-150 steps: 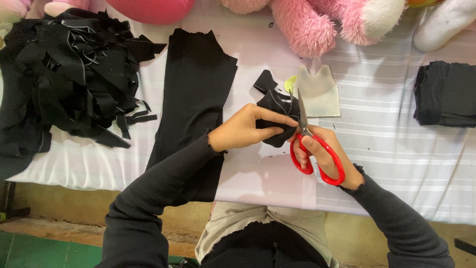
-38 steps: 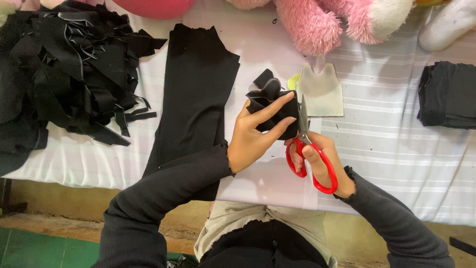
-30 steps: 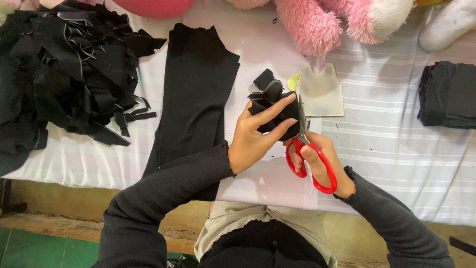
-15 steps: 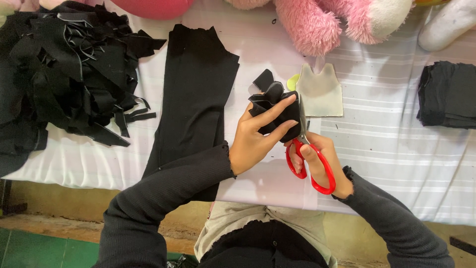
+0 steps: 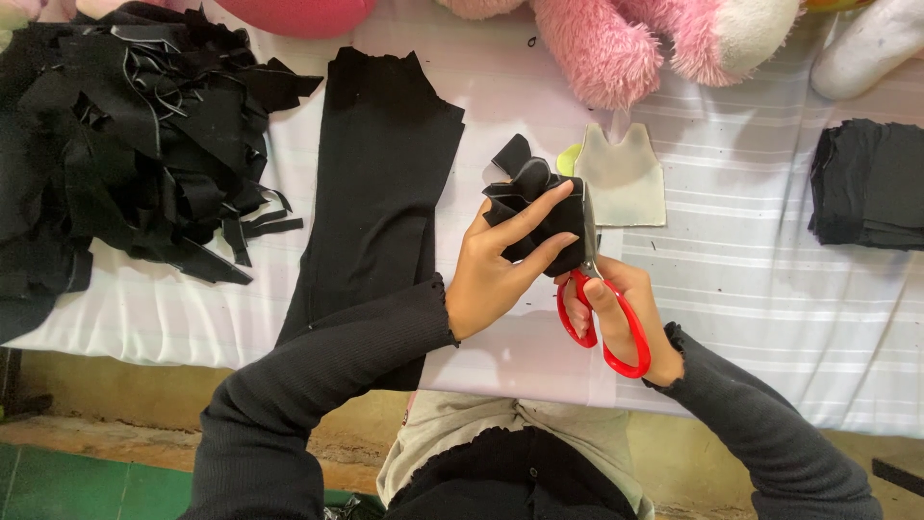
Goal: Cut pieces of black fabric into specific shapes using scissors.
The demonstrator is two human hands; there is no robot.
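Gripping red-handled scissors (image 5: pixel 597 308), blades pointing away up the table, hands clamp them and black fabric (image 5: pixel 539 217).

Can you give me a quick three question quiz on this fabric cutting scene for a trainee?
1. Which hand works the red-handled scissors?
2. True or false: the left hand holds a bundle of white paper.
3. Where does the pile of black scraps lie: A) beside the right hand, B) at the table's left end, C) on the floor?

Key:
1. The right hand, fingers through the handles.
2. False; it pinches the black fabric piece against the blades.
3. B, left of the long black cloth.
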